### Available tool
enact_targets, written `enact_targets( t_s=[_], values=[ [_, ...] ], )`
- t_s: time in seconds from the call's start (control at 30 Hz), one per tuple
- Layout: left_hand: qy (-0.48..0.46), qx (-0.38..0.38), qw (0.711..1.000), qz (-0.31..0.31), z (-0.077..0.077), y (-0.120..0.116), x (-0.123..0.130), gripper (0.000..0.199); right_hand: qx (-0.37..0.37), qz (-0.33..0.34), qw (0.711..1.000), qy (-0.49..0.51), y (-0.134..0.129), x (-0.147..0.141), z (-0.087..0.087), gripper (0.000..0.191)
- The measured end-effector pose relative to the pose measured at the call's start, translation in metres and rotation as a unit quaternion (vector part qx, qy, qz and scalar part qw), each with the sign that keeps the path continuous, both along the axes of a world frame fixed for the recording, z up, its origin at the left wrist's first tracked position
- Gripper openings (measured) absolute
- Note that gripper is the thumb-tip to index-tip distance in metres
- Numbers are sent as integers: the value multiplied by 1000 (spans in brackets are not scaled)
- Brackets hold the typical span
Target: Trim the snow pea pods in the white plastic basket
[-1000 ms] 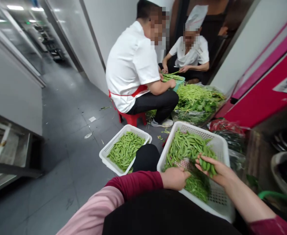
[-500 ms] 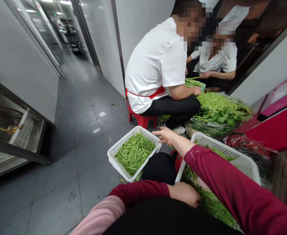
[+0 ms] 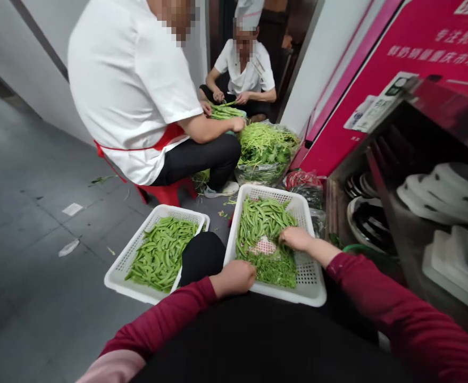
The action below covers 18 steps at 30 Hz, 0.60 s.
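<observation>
A white perforated basket (image 3: pixel 311 282) stands before me, with green pea pods (image 3: pixel 264 218) in its far part and a heap of fine green trimmings (image 3: pixel 276 269) in its near part. Over the basket's near left rim, my left hand (image 3: pixel 234 277) is closed in a fist; what it holds, if anything, is hidden. My right hand (image 3: pixel 297 238) reaches into the basket from the right, fingers curled down by the pods' edge. I cannot make out what is in them. A second white basket (image 3: pixel 116 274) to the left of my knee holds more pea pods (image 3: pixel 162 250).
A person in white (image 3: pixel 118 80) sits on a red stool (image 3: pixel 170 192) ahead on the left; another person (image 3: pixel 244 69) works farther back. Bagged leafy stems (image 3: pixel 268 146) lie beyond the baskets. Shelves with stacked white dishes (image 3: pixel 449 191) and a pink cabinet (image 3: pixel 381 80) border the right.
My view has swung right. My right hand has come back from near the left basket into the right basket, and its outstretched fingers have curled. My left hand now shows as a fist.
</observation>
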<state>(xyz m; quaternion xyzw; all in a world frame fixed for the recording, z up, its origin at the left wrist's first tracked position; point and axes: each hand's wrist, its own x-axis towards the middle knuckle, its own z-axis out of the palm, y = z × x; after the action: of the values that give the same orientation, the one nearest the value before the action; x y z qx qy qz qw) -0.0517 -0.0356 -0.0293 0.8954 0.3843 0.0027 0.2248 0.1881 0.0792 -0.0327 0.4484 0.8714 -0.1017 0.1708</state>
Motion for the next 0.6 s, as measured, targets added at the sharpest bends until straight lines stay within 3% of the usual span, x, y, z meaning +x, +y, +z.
enact_targets(
  t_s=[0.1, 0.2, 0.3, 0.47, 0.6],
  values=[
    [18, -25, 999, 27, 4, 2, 0, 21, -1, 45, 999, 26, -20, -5, -24, 21],
    [35, -49, 997, 45, 8, 2, 2, 20, 33, 87, 995, 26, -31, -14, -33, 21],
    [14, -47, 996, 74, 10, 4, 7, 18, 84, 104, 991, 28, -34, -13, -25, 17],
    [-72, -5, 984, 164, 17, 15, 25, 28, 99, 32, 990, 96, -49, -7, 4, 19],
    [-54, -14, 987, 150, 26, 21, 40, 28, 102, 35, 977, 182, -72, -8, 16, 23]
  ],
)
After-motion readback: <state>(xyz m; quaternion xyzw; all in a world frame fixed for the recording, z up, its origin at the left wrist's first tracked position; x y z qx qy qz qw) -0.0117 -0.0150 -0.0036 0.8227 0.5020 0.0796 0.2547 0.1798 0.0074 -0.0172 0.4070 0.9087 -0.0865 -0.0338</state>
